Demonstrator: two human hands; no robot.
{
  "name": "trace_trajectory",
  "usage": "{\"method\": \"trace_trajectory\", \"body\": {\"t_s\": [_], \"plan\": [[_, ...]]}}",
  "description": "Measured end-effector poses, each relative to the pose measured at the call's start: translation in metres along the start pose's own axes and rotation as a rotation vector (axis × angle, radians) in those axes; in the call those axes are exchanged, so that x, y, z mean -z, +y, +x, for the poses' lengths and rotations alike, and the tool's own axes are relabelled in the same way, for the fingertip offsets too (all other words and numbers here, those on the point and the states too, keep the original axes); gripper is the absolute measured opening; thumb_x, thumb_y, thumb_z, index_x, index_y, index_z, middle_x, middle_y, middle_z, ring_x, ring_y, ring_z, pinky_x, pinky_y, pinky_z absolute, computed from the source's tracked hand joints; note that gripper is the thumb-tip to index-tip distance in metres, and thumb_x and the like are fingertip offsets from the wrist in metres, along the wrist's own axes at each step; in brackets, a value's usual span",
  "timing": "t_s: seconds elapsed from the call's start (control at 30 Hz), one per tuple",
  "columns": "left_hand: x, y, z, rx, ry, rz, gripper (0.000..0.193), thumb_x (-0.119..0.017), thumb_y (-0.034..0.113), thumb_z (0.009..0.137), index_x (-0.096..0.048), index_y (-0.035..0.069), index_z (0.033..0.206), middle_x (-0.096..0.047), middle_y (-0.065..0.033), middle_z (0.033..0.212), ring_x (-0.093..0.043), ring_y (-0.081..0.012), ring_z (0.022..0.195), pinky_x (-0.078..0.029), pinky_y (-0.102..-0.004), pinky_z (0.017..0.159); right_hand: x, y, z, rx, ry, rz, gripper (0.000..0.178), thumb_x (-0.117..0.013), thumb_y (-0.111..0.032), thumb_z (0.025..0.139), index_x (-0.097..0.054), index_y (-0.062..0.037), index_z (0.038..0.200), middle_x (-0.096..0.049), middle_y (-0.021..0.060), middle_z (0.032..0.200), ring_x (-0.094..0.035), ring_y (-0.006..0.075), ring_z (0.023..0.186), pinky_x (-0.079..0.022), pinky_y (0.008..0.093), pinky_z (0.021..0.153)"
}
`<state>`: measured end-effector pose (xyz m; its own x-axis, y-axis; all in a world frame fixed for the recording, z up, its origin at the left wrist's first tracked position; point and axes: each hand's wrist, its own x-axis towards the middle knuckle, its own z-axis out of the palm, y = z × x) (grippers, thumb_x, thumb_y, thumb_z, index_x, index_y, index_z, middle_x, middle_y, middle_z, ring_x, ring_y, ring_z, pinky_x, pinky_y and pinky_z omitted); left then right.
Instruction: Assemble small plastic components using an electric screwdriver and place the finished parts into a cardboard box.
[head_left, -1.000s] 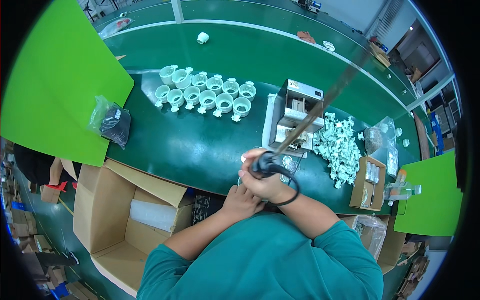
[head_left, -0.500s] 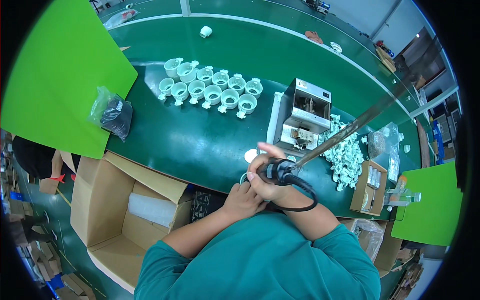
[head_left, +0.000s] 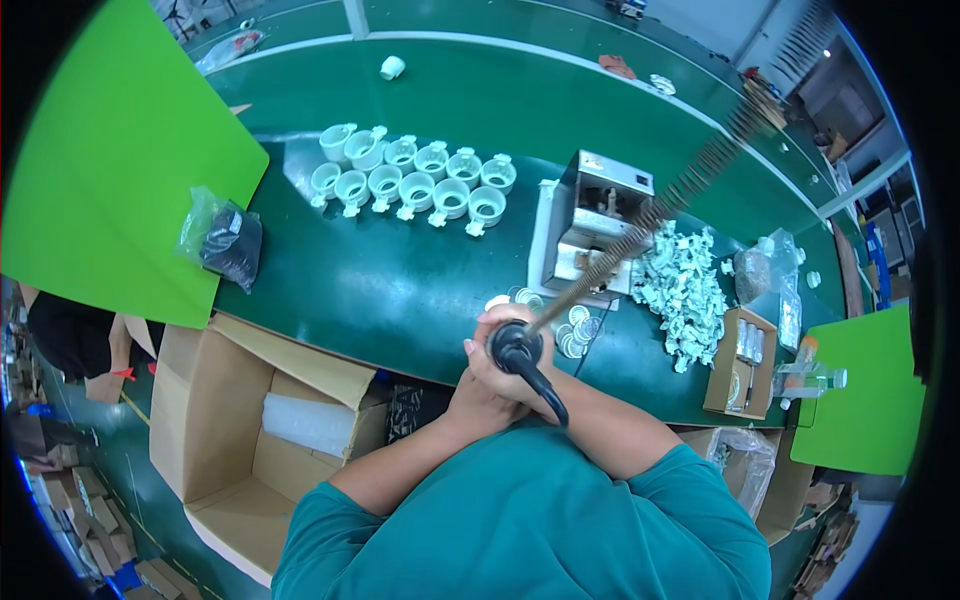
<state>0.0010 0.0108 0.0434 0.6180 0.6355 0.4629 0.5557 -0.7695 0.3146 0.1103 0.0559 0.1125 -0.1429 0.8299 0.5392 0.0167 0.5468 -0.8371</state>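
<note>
Close in front of my body, my right hand (head_left: 484,367) is wrapped round the black body of an electric screwdriver (head_left: 516,346), seen from its top end. A long coil spring (head_left: 655,212) runs from it to the upper right, and a thick black cable bends down over my wrist. Below and partly behind it, my left hand (head_left: 477,408) sits against the right one; its fingers and anything in them are hidden. Just beyond my hands lie several clear and white discs (head_left: 574,333). Two rows of pale round cups with side tabs (head_left: 416,193) stand farther left on the green table.
A metal machine (head_left: 605,215) stands behind the discs, beside a heap of small pale parts (head_left: 682,295). At right are a small carton (head_left: 715,392) and a clear bottle (head_left: 815,379). A large open box (head_left: 215,425) is at lower left, below a bag of black parts (head_left: 232,246).
The screwdriver has come upright and slightly left, and its cable loop has swung down. My right forefinger has curled in. My left fingers have gone out of sight behind the right hand.
</note>
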Motion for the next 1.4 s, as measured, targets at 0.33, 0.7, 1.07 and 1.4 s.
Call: {"method": "trace_trajectory", "body": {"t_s": [0.33, 0.7, 1.07, 1.4], "plan": [[0.006, 0.016, -0.009, 0.051, 0.029, 0.143, 0.033, -0.079, 0.039, 0.074, -0.058, 0.015, 0.084, -0.056, -0.0054, 0.088, -0.055, -0.0247, 0.080, -0.041, -0.0393, 0.063, 0.114, -0.027, 0.047, 0.154, 0.372, -0.002, 0.046, -0.068, 0.010, 0.084, -0.051, -0.0044, 0.123, -0.062, 0.0051, 0.081, -0.060, 0.0121, 0.068, -0.051, 0.0266, 0.064], [0.003, 0.014, -0.007, 0.078, 0.041, 0.139, 0.033, -0.079, 0.038, 0.074, -0.055, 0.016, 0.080, -0.056, -0.0048, 0.089, -0.054, -0.0249, 0.079, -0.040, -0.0393, 0.062, 0.109, -0.031, 0.039, -0.076, 0.295, 0.204, 0.054, -0.067, 0.013, 0.081, -0.051, -0.0014, 0.130, -0.064, 0.0055, 0.080, -0.059, 0.0086, 0.066, -0.048, 0.0232, 0.063], [-0.004, 0.009, -0.013, 0.076, 0.048, 0.081, 0.035, -0.078, 0.038, 0.077, -0.061, 0.015, 0.096, -0.055, -0.0044, 0.090, -0.054, -0.0234, 0.078, -0.037, -0.0388, 0.062, 0.029, -0.039, -0.003, -0.185, 0.055, 0.259, 0.065, -0.070, 0.005, 0.079, -0.047, -0.0001, 0.140, -0.064, 0.0039, 0.078, -0.058, 0.0114, 0.063, -0.049, 0.0275, 0.060], [-0.009, 0.003, -0.014, 0.038, 0.045, 0.044, 0.037, -0.078, 0.038, 0.078, -0.064, 0.013, 0.102, -0.058, -0.0053, 0.094, -0.053, -0.0240, 0.078, -0.036, -0.0394, 0.062, 0.027, -0.015, -0.012, -0.144, 0.059, 0.109, 0.048, -0.076, 0.000, 0.075, -0.061, -0.0039, 0.120, -0.062, 0.0014, 0.075, -0.063, 0.0135, 0.066, -0.053, 0.0317, 0.069]]}}
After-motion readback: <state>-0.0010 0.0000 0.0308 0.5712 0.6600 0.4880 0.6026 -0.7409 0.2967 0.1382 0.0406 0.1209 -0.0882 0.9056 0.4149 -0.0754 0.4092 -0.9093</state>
